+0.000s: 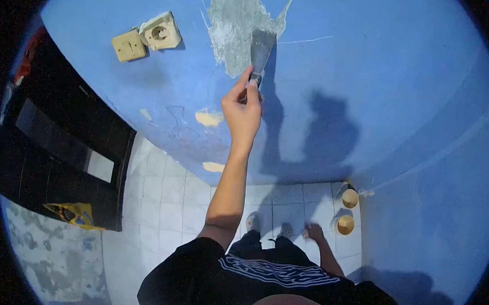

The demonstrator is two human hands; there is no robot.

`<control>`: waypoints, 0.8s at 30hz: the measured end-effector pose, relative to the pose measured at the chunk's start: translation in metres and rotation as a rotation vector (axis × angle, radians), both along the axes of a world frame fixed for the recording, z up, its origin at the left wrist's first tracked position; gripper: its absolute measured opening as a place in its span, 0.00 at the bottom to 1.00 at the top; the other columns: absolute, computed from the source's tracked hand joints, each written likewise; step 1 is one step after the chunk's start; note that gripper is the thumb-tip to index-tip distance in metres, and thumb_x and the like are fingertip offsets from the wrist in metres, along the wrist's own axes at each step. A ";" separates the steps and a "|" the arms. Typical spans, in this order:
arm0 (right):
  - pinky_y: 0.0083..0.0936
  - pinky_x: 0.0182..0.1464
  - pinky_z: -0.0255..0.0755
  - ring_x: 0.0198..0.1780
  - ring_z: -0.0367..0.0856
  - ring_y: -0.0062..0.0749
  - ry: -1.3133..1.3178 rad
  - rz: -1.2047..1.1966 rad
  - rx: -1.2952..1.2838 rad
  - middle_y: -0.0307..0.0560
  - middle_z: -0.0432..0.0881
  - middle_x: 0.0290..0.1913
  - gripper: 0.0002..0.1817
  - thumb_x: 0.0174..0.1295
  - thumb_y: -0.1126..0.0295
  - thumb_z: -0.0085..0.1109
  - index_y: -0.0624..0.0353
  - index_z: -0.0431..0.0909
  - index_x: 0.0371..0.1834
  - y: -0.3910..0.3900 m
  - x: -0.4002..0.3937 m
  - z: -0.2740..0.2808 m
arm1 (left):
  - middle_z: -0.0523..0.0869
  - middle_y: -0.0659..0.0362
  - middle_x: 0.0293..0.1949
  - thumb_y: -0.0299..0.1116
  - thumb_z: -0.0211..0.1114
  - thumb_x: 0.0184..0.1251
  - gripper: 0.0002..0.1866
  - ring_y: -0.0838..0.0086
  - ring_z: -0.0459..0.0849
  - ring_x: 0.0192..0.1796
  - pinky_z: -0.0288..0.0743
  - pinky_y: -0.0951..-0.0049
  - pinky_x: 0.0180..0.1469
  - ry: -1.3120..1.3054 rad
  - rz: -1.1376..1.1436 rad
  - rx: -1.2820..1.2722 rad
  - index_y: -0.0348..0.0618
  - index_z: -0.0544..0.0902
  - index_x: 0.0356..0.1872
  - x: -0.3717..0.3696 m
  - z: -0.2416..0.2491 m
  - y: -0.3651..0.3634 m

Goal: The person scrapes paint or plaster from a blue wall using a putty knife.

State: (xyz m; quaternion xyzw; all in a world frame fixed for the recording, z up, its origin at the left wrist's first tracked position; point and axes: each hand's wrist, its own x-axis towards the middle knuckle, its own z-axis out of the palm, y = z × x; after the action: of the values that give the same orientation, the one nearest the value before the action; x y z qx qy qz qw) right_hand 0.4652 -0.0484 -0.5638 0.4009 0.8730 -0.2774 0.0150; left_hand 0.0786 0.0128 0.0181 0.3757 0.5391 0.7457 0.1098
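My left hand (242,111) is raised to the blue wall (400,77), fingers closed round the handle of a putty knife (263,47). The flat metal blade points up and lies over the lower right side of a rough grey bare patch (230,34), where the paint is gone. White smears show on the left part of that patch. My right hand (313,231) hangs low at my side, above the tiled floor and left of two small containers; it is small and blurred, so its fingers do not show clearly.
A light switch (129,45) and a power socket (161,33) stick out from the wall at upper left. Two round containers (350,198) (345,225) stand on the white floor tiles (168,214) by the right corner. Dark furniture (48,149) is at left.
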 end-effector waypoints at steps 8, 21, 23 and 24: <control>0.22 0.38 0.70 0.36 0.76 0.21 1.370 -0.092 -0.488 0.39 0.80 0.35 0.23 0.77 0.52 0.45 0.64 0.80 0.44 0.123 -0.297 0.527 | 0.84 0.58 0.37 0.25 0.60 0.68 0.20 0.78 0.78 0.37 0.73 0.78 0.42 0.045 0.226 0.155 0.30 0.79 0.60 0.009 -0.017 0.022; 0.25 0.21 0.61 0.18 0.61 0.20 1.438 -0.179 -0.918 0.34 0.63 0.19 0.20 0.76 0.51 0.47 0.54 0.67 0.32 0.114 -0.341 0.584 | 0.87 0.47 0.46 0.34 0.64 0.70 0.17 0.64 0.83 0.50 0.74 0.65 0.54 0.302 0.237 -0.313 0.32 0.82 0.53 -0.022 -0.194 -0.090; 0.25 0.17 0.59 0.15 0.59 0.20 1.445 -0.212 -0.890 0.33 0.62 0.19 0.21 0.76 0.47 0.46 0.54 0.66 0.34 0.119 -0.343 0.590 | 0.86 0.44 0.46 0.42 0.61 0.71 0.18 0.52 0.82 0.50 0.74 0.58 0.54 0.262 0.127 -0.769 0.35 0.83 0.49 -0.025 -0.335 -0.168; 0.25 0.17 0.59 0.15 0.59 0.20 1.454 -0.208 -0.878 0.33 0.62 0.19 0.21 0.76 0.47 0.46 0.54 0.66 0.34 0.122 -0.344 0.590 | 0.84 0.43 0.48 0.42 0.58 0.72 0.19 0.50 0.82 0.52 0.73 0.55 0.55 0.146 -0.171 -1.293 0.38 0.82 0.53 -0.040 -0.430 -0.223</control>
State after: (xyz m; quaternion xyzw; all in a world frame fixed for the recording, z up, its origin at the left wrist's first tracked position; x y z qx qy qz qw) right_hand 0.1208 0.0732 0.0258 0.1595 0.4377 -0.7787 -0.4202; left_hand 0.0391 -0.2099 -0.4120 0.3253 0.8529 0.2325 0.3356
